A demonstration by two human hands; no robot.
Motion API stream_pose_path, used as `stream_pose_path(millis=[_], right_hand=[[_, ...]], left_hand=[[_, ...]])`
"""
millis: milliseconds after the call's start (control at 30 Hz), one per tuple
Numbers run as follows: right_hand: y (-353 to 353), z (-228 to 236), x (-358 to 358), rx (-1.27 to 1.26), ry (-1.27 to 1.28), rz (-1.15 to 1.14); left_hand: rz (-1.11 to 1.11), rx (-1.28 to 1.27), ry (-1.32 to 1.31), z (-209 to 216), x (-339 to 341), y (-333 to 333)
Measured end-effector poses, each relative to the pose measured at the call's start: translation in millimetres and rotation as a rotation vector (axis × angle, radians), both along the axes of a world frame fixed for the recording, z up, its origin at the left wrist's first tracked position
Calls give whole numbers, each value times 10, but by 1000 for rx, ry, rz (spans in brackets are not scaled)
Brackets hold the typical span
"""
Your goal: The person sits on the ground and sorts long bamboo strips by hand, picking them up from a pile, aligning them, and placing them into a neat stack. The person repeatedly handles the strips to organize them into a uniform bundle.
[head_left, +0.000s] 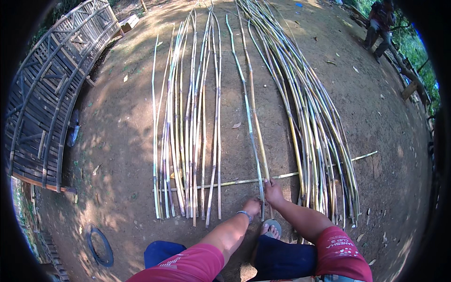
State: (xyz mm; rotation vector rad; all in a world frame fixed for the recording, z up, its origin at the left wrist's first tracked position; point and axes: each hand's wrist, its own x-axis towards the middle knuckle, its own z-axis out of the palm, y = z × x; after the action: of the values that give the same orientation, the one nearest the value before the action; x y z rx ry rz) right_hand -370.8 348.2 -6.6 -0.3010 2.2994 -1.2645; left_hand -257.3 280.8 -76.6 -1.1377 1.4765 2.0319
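Observation:
My right hand [274, 191] is closed round a long thin bamboo pole [253, 105] near its lower end, thumb upward. Just left of it, my left hand [252, 207] has its fingers curled at the lower end of a greener bamboo pole [247, 113]; the fingertips are partly hidden. Both poles run away from me, almost side by side. A single bamboo pole [230, 183] lies crosswise beneath the others. To the left are several poles [192, 117] spread in a loose row, and to the right a thicker pile of poles [305, 108].
A slatted bamboo frame [51, 89] stands at the left, with a clear bottle [74, 134] beside it. A black rubber ring [100, 247] lies at lower left. Another person [379, 28] is at the far right, near logs [408, 70]. My sandalled foot [271, 229] is close to the pole ends.

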Motion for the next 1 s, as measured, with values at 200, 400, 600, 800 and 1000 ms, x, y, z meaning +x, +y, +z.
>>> stream_pose_path(millis=[200, 400, 600, 800, 1000], right_hand=[[197, 265, 122, 203, 98, 54], [-16, 306, 281, 121, 40, 118], [-337, 137, 262, 44, 13, 106], [-517, 113, 332, 125, -15, 230], [-768, 32, 224, 336, 10, 769]], left_hand=[[332, -449, -22, 608, -31, 102], [351, -734, -70, 889, 61, -225], [337, -814, -55, 836, 119, -552], [270, -649, -10, 650, 176, -897], [226, -295, -32, 402, 325, -1151]])
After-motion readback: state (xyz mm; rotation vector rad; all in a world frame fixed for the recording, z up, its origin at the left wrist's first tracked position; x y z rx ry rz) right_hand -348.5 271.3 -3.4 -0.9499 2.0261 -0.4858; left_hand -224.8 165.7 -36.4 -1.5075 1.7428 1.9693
